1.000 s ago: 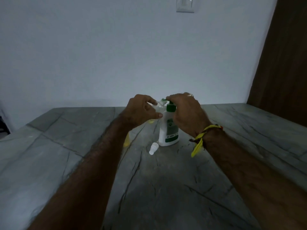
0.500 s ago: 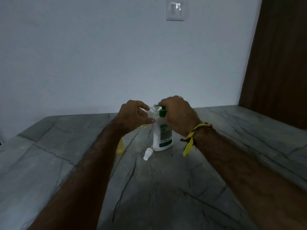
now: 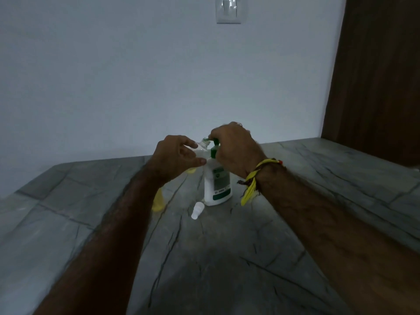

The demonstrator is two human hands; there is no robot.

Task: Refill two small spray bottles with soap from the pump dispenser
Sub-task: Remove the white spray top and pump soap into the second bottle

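One wall [image 3: 113, 76], pale, fills the top of the view. One dark wooden panel [image 3: 375, 76] on the right. One grey stone counter [image 3: 227, 269], veined, carries everything.

Two forearms come in from the bottom corners. One yellow thread band [image 3: 252, 185] on the right wrist, loose ends hanging.

One pump dispenser [image 3: 217, 185]: white body, green label, green pump head. Upright on the counter, centre, between the hands.

Right hand [image 3: 234, 148] sits on top of the pump head, fingers curled down over it. Grip: closed around the pump top. One ring shows on a finger.

Left hand [image 3: 175, 158] is just left of the pump. Grip: narrow pinch, thumb and fingers around one small clear spray bottle [image 3: 201, 147]. Bottle is off the counter, tilted, neck up against the green nozzle. Fill level: cannot tell, too small and blurred.

One yellow object [image 3: 158, 201] on the counter, mostly hidden behind the left forearm. Cannot tell whether it is the second spray bottle. A second yellow patch shows under the left hand; cannot tell what it is.

One small white cap [image 3: 197, 210] lies on its side on the counter, just in front-left of the dispenser base, not touching either hand.

One wall switch plate [image 3: 228, 10], top centre.
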